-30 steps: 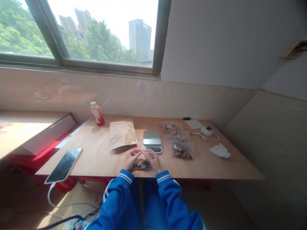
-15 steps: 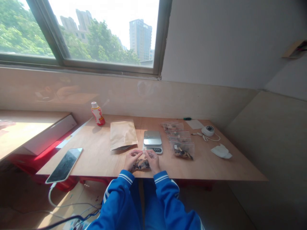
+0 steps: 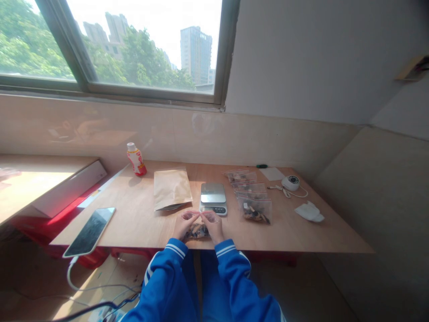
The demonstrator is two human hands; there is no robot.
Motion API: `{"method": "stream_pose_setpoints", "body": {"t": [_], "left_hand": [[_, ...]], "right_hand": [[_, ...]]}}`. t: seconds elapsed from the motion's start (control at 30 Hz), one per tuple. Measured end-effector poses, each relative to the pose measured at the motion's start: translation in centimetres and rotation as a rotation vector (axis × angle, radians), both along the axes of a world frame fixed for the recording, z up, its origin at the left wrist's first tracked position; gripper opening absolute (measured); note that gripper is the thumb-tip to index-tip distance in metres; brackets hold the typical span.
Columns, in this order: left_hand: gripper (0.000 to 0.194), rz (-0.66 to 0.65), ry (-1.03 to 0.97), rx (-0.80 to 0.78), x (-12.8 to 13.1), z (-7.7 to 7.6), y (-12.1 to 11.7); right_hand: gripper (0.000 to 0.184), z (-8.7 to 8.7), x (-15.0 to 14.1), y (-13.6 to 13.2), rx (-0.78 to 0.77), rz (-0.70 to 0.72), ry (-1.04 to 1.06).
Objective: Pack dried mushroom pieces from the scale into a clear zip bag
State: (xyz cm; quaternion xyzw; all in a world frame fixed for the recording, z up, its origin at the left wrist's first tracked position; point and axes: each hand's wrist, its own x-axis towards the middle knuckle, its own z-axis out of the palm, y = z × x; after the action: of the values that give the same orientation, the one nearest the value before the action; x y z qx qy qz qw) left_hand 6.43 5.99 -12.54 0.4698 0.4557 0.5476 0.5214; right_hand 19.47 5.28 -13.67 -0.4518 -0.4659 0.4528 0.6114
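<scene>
The left hand [image 3: 183,226] and right hand [image 3: 212,226] pinch almost closed on the top of a clear zip bag [image 3: 197,231] on the bench [image 3: 134,219] (its seal seems to need pressing next).

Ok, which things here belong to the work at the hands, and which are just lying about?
Part of the work: right hand, left hand, the zip bag they pinch, likely the digital scale and the filled zip bags.
Lying about: phone, drink bottle, white tissue.
</scene>
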Motion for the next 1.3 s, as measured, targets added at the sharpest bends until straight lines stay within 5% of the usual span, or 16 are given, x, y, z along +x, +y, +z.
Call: {"method": "stream_pose_setpoints", "body": {"t": [0.37,0.9,1.3], "left_hand": [[0.031,0.063,-0.004,-0.018,0.1,0.5,-0.3],[0.077,0.21,0.111,-0.07,-0.5,-0.5,0.3],[0.074,0.189,0.097,-0.081,-0.5,0.2,-0.1]], "right_hand": [[0.036,0.9,0.3,-0.4,-0.017,-0.002,0.002],[0.063,1.3,0.8,-0.8,-0.062,-0.123,0.066],[0.068,1.5,0.8,-1.5,-0.167,-0.131,0.068]]}}
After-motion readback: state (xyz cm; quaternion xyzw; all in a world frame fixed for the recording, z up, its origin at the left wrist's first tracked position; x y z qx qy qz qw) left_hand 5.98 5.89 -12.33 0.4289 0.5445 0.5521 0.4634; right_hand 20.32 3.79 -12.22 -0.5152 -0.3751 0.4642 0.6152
